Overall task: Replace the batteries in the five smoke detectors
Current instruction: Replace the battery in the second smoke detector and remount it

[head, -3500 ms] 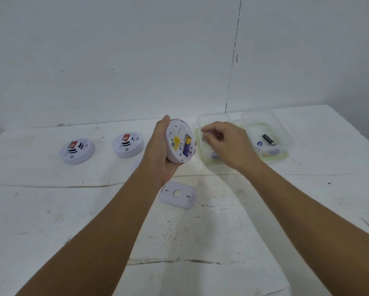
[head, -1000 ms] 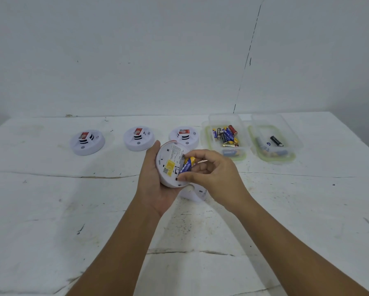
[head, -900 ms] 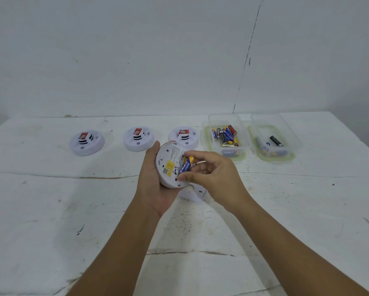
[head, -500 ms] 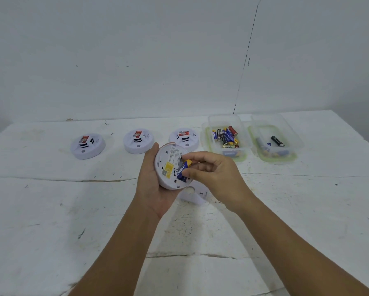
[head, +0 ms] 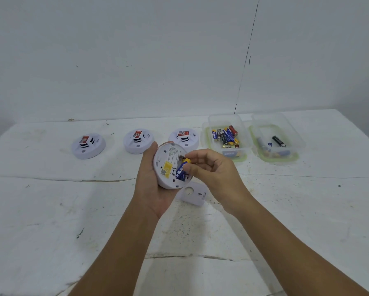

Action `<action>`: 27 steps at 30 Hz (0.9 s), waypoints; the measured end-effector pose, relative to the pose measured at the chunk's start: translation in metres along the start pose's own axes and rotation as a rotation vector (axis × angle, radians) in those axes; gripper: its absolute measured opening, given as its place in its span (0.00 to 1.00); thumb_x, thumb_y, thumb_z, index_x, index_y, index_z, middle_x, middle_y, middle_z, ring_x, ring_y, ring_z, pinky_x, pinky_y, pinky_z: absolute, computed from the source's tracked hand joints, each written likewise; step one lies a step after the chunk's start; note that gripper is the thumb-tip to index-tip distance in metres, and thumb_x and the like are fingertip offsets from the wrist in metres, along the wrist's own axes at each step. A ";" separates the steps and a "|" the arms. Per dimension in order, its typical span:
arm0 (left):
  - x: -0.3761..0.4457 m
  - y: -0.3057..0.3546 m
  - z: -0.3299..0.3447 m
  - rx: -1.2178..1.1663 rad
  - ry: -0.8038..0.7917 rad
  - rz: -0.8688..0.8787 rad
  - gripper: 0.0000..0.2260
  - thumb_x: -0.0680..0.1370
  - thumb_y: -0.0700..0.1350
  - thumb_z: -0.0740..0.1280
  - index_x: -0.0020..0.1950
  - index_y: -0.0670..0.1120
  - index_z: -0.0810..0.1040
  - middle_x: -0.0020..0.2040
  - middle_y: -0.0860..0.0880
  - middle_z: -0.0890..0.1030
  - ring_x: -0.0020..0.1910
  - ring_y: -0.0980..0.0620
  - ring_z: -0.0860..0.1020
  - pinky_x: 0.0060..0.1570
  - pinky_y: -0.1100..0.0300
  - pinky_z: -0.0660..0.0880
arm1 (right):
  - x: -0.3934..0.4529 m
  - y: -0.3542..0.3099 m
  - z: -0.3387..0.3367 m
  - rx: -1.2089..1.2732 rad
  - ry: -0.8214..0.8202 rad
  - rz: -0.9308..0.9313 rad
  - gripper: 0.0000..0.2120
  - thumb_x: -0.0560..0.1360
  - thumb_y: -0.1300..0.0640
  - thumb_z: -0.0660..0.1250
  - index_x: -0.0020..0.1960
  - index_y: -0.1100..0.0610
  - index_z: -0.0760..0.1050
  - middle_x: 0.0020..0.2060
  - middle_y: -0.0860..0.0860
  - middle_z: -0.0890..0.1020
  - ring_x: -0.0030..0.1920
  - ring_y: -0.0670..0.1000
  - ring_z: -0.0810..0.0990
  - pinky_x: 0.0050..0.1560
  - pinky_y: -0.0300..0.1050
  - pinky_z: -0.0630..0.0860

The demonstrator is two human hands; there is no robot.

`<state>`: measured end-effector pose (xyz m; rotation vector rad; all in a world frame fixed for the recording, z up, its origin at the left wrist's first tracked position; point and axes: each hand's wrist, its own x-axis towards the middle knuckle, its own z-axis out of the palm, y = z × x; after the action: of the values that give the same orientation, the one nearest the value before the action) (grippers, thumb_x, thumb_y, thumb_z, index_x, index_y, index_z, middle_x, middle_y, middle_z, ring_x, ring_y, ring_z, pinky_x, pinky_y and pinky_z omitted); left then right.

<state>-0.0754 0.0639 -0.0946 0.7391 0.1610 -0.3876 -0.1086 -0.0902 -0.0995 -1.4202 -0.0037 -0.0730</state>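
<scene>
Clearly, "PKCELL" marks one binned battery (head: pixel 214 135).

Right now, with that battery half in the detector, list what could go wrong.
1. The blue battery sits tilted in the bay; the right hand may press it in crooked or reversed, since polarity marks are unreadable.
2. The left hand holds the open detector on edge above the table; a hard push could knock it loose.
3. The back cover lies beneath and could be struck.

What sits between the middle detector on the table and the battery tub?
Head view: one more detector, face up with a red label. Bare table either side of it.
</scene>
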 end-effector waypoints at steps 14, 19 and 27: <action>0.001 -0.003 0.002 0.037 -0.005 0.012 0.25 0.84 0.61 0.57 0.46 0.49 0.90 0.51 0.42 0.87 0.43 0.46 0.86 0.53 0.47 0.77 | 0.002 0.004 -0.006 0.164 -0.007 0.060 0.17 0.76 0.71 0.73 0.61 0.58 0.79 0.51 0.56 0.88 0.52 0.52 0.87 0.50 0.42 0.82; -0.001 0.000 0.005 0.050 0.009 0.028 0.20 0.83 0.61 0.60 0.57 0.49 0.84 0.53 0.42 0.86 0.46 0.45 0.84 0.54 0.46 0.78 | 0.002 0.003 -0.007 0.121 -0.011 0.040 0.15 0.76 0.70 0.73 0.60 0.57 0.81 0.51 0.55 0.88 0.53 0.51 0.87 0.51 0.42 0.82; -0.001 0.002 0.002 0.035 0.027 0.026 0.21 0.82 0.61 0.61 0.60 0.47 0.83 0.56 0.41 0.85 0.54 0.43 0.81 0.59 0.44 0.76 | -0.001 0.003 -0.004 0.051 0.016 -0.007 0.07 0.76 0.63 0.75 0.53 0.55 0.85 0.47 0.53 0.89 0.49 0.49 0.87 0.53 0.45 0.82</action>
<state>-0.0755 0.0641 -0.0921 0.7808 0.1699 -0.3568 -0.1091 -0.0940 -0.1036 -1.3689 0.0026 -0.0900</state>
